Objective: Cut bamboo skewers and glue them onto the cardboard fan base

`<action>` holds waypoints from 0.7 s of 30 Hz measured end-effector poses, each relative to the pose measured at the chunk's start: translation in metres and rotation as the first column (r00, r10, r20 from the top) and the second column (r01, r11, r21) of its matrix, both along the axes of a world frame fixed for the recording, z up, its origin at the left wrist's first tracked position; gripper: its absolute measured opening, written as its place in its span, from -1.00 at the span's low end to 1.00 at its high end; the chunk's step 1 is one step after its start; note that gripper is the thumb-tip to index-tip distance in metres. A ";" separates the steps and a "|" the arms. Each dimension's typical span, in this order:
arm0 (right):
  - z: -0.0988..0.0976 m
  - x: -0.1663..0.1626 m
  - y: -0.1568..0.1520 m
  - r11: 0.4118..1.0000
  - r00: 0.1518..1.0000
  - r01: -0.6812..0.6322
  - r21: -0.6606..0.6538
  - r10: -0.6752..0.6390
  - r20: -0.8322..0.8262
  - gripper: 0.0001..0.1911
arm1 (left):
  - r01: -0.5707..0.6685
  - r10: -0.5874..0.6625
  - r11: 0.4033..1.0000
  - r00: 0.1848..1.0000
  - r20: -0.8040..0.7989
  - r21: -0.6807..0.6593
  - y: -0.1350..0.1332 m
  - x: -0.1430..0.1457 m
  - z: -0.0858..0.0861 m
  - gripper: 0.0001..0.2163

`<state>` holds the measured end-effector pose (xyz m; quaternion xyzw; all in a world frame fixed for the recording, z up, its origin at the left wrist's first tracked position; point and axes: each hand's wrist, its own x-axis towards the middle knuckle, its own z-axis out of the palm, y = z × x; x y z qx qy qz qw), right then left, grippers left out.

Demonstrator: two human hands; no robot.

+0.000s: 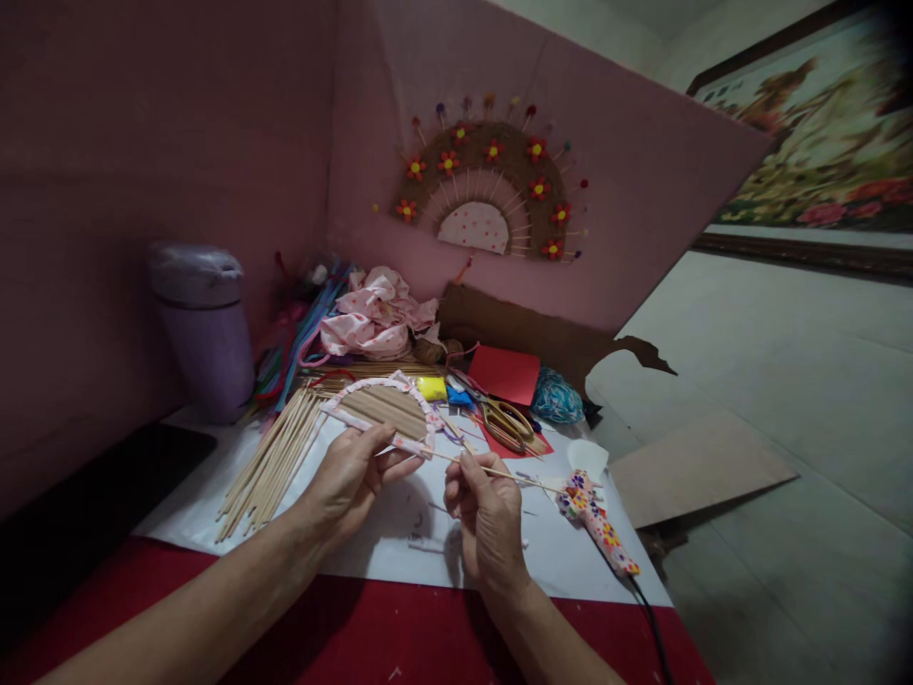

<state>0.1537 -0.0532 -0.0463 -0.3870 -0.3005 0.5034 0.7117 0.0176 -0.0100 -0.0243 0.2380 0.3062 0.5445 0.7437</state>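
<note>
My left hand (pixel 363 463) is closed on the straight edge of a half-round cardboard piece (pixel 385 409), its rim wrapped in pink-and-white cloth and its brown ridged face showing. A thin wooden stick (pixel 524 479) is pinched between the thumb and fingers of my right hand (pixel 489 504). One end of the stick reaches the lower right corner of the cardboard piece; I cannot tell whether it is fixed there. The other end points right, toward a glue gun (pixel 595 523) covered in flowered cloth.
A bundle of sticks (pixel 275 457) lies left on the white sheet (pixel 385 561). Behind are crumpled spotted cloth (pixel 381 314), gold-handled scissors (pixel 505 423), red paper (pixel 505 374) and blue yarn (pixel 557 395). A purple tumbler (pixel 206 342) stands left. A flower-decorated half-round (pixel 492 181) hangs on the pink panel.
</note>
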 end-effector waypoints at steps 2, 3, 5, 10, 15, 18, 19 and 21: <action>-0.001 0.000 0.001 1.000 1.000 -0.012 0.000 0.012 0.005 -0.75 | 0.001 -0.001 1.000 1.000 0.002 0.010 0.000 0.000 -0.001 -0.91; -0.001 -0.001 0.001 1.000 1.000 -0.016 0.002 0.016 0.007 -0.75 | -0.001 0.001 1.000 1.000 0.000 0.012 0.000 0.000 -0.001 -0.92; -0.001 -0.001 0.001 1.000 1.000 -0.023 0.002 0.023 0.011 -0.75 | -0.006 0.006 1.000 1.000 -0.006 0.010 0.000 0.000 -0.002 -0.94; -0.001 -0.001 0.000 0.999 0.999 -0.037 -0.014 0.037 0.003 -0.75 | 0.012 -0.012 1.000 1.000 -0.017 0.016 -0.001 -0.001 -0.002 -0.93; -0.001 -0.001 0.000 0.999 0.999 -0.044 -0.004 0.044 -0.020 -0.73 | 0.034 -0.033 0.999 0.999 -0.023 0.034 -0.001 0.000 -0.002 -0.92; -0.001 -0.001 0.001 0.999 0.999 -0.043 0.008 0.043 -0.023 -0.72 | 0.057 -0.057 0.997 0.998 -0.012 0.046 -0.002 0.000 -0.001 -0.89; -0.001 -0.001 0.001 0.999 0.999 -0.041 0.011 0.041 -0.020 -0.72 | 0.063 -0.063 0.997 0.998 -0.010 0.048 -0.002 0.000 -0.001 -0.88; -0.002 -0.002 0.002 0.999 0.999 -0.039 0.012 0.039 -0.012 -0.72 | 0.063 -0.062 0.997 0.998 -0.012 0.046 -0.002 0.000 -0.001 -0.88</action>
